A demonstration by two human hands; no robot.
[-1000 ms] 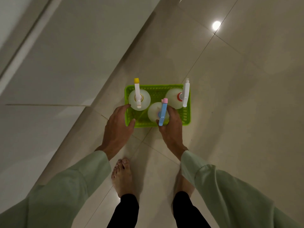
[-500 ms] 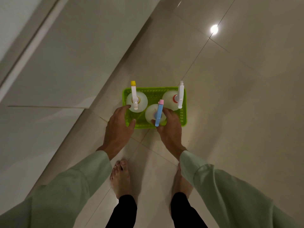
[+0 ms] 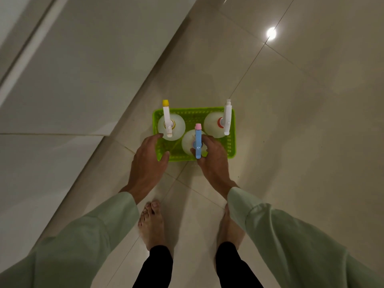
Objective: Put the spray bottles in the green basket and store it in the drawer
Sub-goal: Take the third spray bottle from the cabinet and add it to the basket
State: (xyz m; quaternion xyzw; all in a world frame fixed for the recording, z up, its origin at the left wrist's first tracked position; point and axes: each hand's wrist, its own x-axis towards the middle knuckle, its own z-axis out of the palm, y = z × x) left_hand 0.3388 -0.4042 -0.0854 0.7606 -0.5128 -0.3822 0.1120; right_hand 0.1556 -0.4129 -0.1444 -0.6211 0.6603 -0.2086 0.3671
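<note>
A green basket (image 3: 232, 132) stands on the tiled floor in front of my feet. Three white spray bottles stand upright in it: a yellow-tipped bottle (image 3: 172, 126) at the left, a white-headed bottle with a red collar (image 3: 214, 125) at the right, and a bottle with a blue sprayer and pink tip (image 3: 197, 142) at the near middle. My left hand (image 3: 148, 163) clasps the basket's near left corner, thumb on the near rim. My right hand (image 3: 214, 161) grips the near rim, with its thumb and fingers on either side of the blue sprayer.
Glossy white cabinet fronts (image 3: 68, 84) run along the left, with a horizontal seam between panels. Beige floor tiles (image 3: 301, 142) spread to the right and far side, with a lamp reflection (image 3: 271, 33). My bare feet (image 3: 152, 223) stand just behind the basket.
Both hands have stayed on the basket's near side in the same grip. The view has shifted slightly, and the basket sits a little lower and further left in frame.
</note>
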